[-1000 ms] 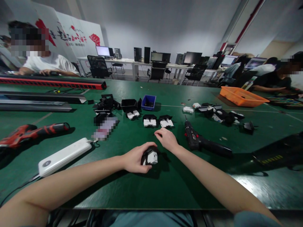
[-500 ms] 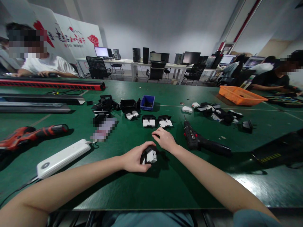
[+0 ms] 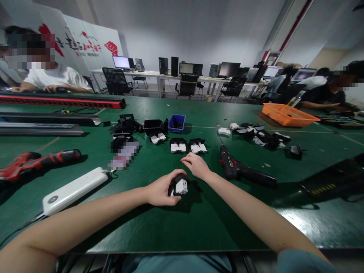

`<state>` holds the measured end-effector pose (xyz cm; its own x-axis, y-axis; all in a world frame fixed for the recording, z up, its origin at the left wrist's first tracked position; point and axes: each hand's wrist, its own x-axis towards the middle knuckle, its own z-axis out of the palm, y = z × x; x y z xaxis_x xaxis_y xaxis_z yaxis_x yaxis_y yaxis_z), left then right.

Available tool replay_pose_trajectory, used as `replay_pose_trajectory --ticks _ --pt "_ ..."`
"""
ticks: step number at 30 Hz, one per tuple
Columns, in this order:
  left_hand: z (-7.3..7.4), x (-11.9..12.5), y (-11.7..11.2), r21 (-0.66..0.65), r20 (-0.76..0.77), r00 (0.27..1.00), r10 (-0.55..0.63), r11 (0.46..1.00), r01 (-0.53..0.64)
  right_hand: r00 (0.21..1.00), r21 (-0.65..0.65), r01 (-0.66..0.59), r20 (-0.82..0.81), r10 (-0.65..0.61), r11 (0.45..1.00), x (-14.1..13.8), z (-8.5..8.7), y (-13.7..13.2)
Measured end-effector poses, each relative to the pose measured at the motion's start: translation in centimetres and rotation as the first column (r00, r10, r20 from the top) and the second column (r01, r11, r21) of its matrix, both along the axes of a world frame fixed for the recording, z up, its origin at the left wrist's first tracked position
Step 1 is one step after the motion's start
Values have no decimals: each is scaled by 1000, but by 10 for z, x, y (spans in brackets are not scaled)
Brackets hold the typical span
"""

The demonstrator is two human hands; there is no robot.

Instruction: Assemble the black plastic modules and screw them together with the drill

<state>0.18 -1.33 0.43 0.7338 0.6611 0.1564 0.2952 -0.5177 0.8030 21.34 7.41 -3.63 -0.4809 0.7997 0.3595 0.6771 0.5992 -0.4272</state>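
My left hand (image 3: 163,189) is wrapped round a small black-and-white plastic part (image 3: 181,186), just above the table. The part's white block faces right and its black shell sits against my palm. Beyond it and slightly to the right, my right hand (image 3: 197,166) is closed in a pinch. Whatever its fingertips hold, if anything, is too small to make out. Two similar black-and-white parts (image 3: 178,146) (image 3: 198,146) stand just past my right fingertips. A black cordless screwdriver (image 3: 231,167) lies to the right of that hand.
A blue bin (image 3: 176,123) with small dark pieces stands behind, beside black housings (image 3: 126,125). Left lie a white power strip (image 3: 74,191) and an orange-black power tool (image 3: 36,161). An orange basket (image 3: 288,115) and loose parts (image 3: 261,136) are at right. Co-workers sit at both sides.
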Motion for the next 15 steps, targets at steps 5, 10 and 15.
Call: replay_pose_trajectory --ticks 5,10,15 --pt "-1 0 1 10 -3 1000 -1 1000 1 1000 -16 24 -16 -24 1000 0 -1 1" --pt "-1 0 1 9 5 1000 -10 1000 10 997 5 31 -75 -31 1000 0 2 -1" --pt "0 1 0 -9 7 1000 -8 1000 8 999 -30 -16 -46 15 999 -1 4 -2"
